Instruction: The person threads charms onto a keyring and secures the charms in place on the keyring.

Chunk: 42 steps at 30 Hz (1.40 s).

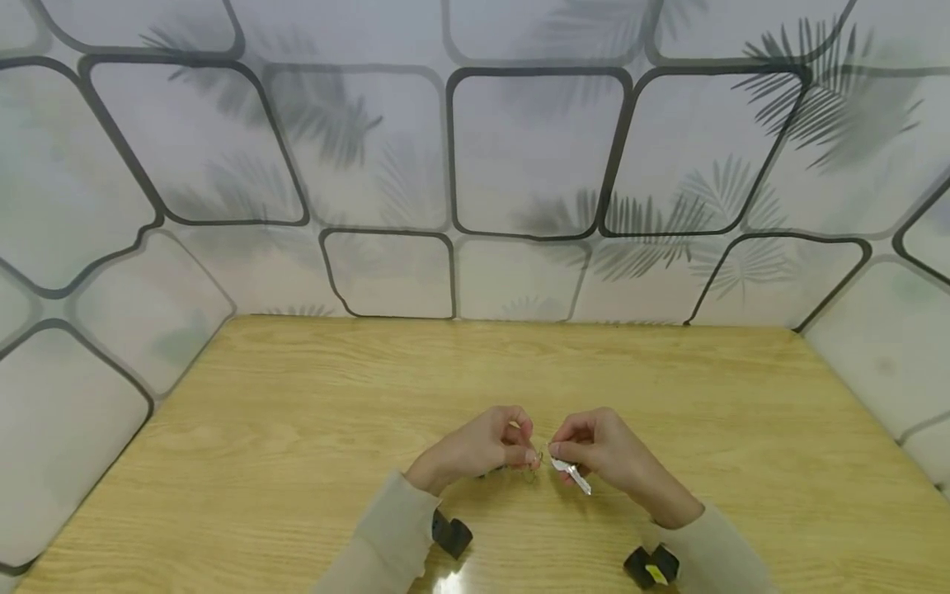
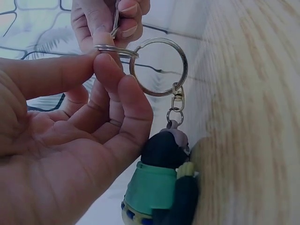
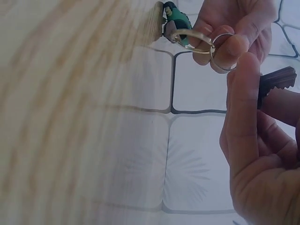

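My left hand (image 1: 486,441) pinches a small split ring (image 2: 115,49) between thumb and forefinger. The small ring is linked through a larger metal key ring (image 2: 185,65). From the larger ring a gold swivel clasp (image 2: 178,98) leads to a figurine charm (image 2: 154,185) in green and black, lying against the table. Close by on the right, my right hand (image 1: 604,450) pinches a silver key (image 1: 575,476), its toothed blade pointing out past the fingers. The key's head is covered by the fingertips, so I cannot tell whether it touches the small ring.
Both hands are just above a light wooden table (image 1: 297,396). A pale patterned backdrop (image 1: 534,157) with dark outlines and leaf prints encloses the table's back and sides. Black wrist devices (image 1: 451,535) are strapped at the cuffs of the light sleeves.
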{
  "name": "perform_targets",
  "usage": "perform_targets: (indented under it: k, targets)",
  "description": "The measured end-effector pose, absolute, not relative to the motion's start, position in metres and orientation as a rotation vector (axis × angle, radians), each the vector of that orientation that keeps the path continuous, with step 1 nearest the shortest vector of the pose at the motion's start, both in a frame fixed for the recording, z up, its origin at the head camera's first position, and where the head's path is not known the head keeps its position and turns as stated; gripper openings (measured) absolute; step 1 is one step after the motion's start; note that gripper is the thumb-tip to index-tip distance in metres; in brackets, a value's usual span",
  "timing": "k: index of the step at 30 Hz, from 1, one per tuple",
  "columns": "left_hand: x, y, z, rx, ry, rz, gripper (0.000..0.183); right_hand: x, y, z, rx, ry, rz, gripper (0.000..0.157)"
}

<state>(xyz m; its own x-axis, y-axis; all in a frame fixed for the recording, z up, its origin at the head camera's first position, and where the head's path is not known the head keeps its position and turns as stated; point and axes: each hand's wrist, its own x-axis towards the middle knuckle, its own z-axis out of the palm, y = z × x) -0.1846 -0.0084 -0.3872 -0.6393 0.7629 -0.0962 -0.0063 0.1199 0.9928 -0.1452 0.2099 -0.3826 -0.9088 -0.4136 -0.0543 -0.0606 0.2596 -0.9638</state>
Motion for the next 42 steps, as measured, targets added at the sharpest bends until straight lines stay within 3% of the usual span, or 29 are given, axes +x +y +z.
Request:
perform_targets:
  k: [23,33,42]
  targets:
    - [-0.1826,-0.0093,-0.3808,0.7,1.845,1.493,0.019,-0.1404,0.2008,-0.38,-0.484,2.362,-1.615,0.01]
    - [-0.1836,-0.0101,-0.3802,0.707,1.853,1.462,0.013,-0.1403,0.2019,-0.3801,-0.644,2.422,-1.548,0.012]
    - [-0.182,-0.0096,-0.3785,0.68,1.849,1.45,0.016,-0.141,0.2032,-0.3837,-0.969,2.45,-1.544,0.014]
